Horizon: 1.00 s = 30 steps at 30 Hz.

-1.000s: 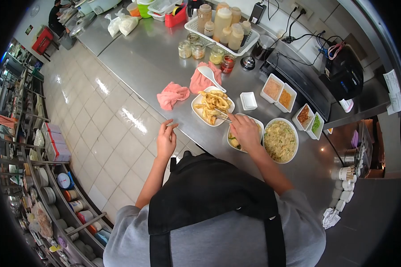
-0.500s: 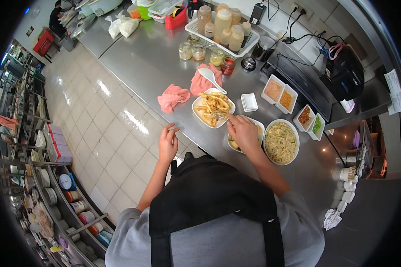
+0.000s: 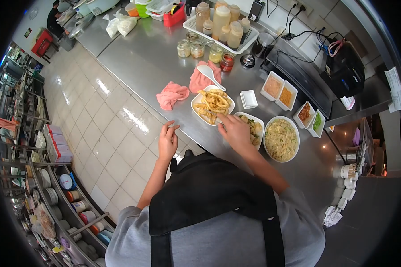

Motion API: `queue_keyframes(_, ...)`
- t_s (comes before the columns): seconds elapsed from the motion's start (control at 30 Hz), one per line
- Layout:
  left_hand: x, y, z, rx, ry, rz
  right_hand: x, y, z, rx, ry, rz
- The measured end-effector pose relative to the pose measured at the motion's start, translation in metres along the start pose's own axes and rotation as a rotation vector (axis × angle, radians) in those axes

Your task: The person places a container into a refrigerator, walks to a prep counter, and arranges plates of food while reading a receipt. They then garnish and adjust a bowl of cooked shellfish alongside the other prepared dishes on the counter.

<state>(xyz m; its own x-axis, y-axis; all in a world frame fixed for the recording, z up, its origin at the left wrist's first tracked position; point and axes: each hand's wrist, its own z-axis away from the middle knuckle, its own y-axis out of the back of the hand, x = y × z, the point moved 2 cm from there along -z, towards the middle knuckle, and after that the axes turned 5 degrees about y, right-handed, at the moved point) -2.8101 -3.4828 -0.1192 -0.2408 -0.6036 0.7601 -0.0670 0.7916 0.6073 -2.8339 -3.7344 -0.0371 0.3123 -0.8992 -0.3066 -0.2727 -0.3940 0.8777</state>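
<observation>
A white square dish (image 3: 194, 109) of golden fried strips (image 3: 214, 101) sits near the counter's front edge. My right hand (image 3: 234, 130) reaches over its near right rim, index finger at the strips and thumb apart from it; whether the fingertips touch dish or food is hard to see. Partly behind that hand is a second white dish (image 3: 259, 122) with food in it. Further right stands a round white bowl of fried rice (image 3: 281, 139). My left hand (image 3: 168, 141) hovers off the counter edge, fingers loosely bent and apart, holding nothing.
Two pink cloths (image 3: 172, 95) lie left of the dish, a white spoon (image 3: 211, 77) on the farther one. Small white dishes (image 3: 248, 99), topping containers (image 3: 278, 90), jars (image 3: 215, 53) and a basket of bottles (image 3: 252, 39) stand behind. Another person (image 3: 54, 20) is far left.
My right hand has moved left and slightly down, from the fried strips' right side to the dish's near rim. More of the second dish shows now. My left hand is nearly unchanged.
</observation>
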Motion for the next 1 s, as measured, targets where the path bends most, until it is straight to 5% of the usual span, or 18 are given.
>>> queue_keyframes(0.23,-0.003,-0.003,0.003,0.012,-0.032,0.021,0.006,-0.005,-0.007,0.023,-0.044,0.016)
queue_keyframes(0.4,-0.006,-0.005,0.004,-0.004,-0.023,0.021,0.023,0.027,-0.001,-0.048,-0.410,-0.283)
queue_keyframes(0.67,0.002,-0.012,-0.006,-0.020,-0.076,0.036,0.137,0.006,0.008,0.311,-0.439,-0.028)
queue_keyframes(0.87,0.010,-0.013,-0.010,0.024,-0.200,-0.013,0.158,-0.027,0.000,0.129,-0.595,0.055)
queue_keyframes(1.0,0.008,-0.014,-0.006,-0.036,-0.096,0.025,0.161,-0.034,0.001,0.045,-0.638,0.086)
